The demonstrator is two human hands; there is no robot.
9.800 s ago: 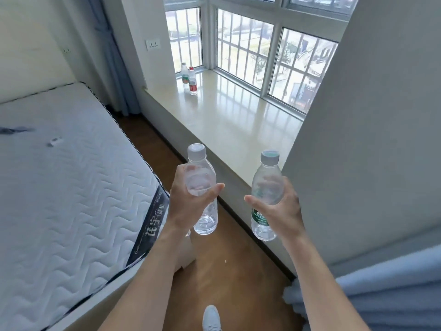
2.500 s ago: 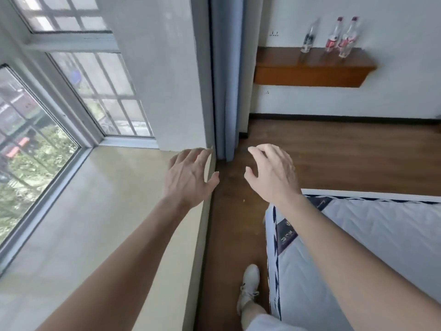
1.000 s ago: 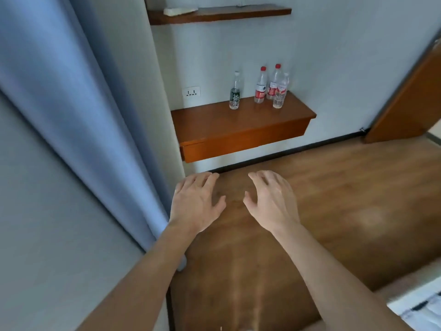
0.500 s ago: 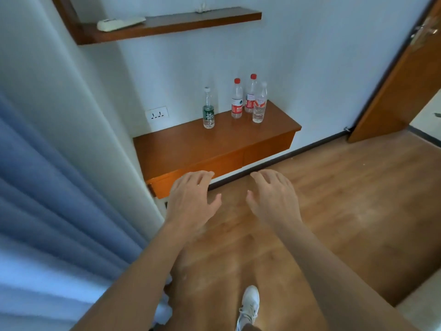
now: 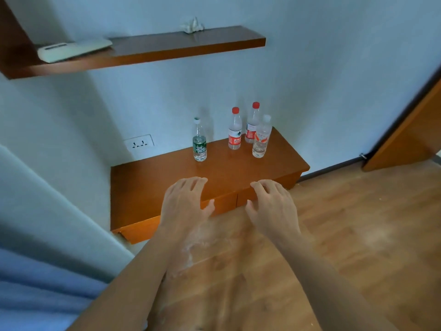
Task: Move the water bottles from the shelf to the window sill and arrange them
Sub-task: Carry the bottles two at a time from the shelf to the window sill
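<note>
Several water bottles stand upright at the back of the low wooden shelf (image 5: 152, 187): a green-label bottle (image 5: 199, 140) on the left, two red-cap bottles (image 5: 235, 132) (image 5: 252, 124) near the wall, and a clear bottle with a white cap (image 5: 261, 137) in front of them. My left hand (image 5: 185, 206) hovers over the shelf's front edge, empty with fingers spread. My right hand (image 5: 272, 207) is beside it, also empty and spread. Both hands are well short of the bottles. The window sill is out of view.
An upper wooden shelf (image 5: 167, 47) carries a white flat device (image 5: 71, 50) and a small pale object (image 5: 193, 26). A wall socket (image 5: 139, 143) sits left of the bottles. A blue curtain (image 5: 35, 283) hangs at lower left, and a wooden door (image 5: 410, 130) stands at right.
I have set the earlier two bottles down, turned from the window and walked up to the low shelf. The bottles are nearer and both empty hands now reach its front edge.
</note>
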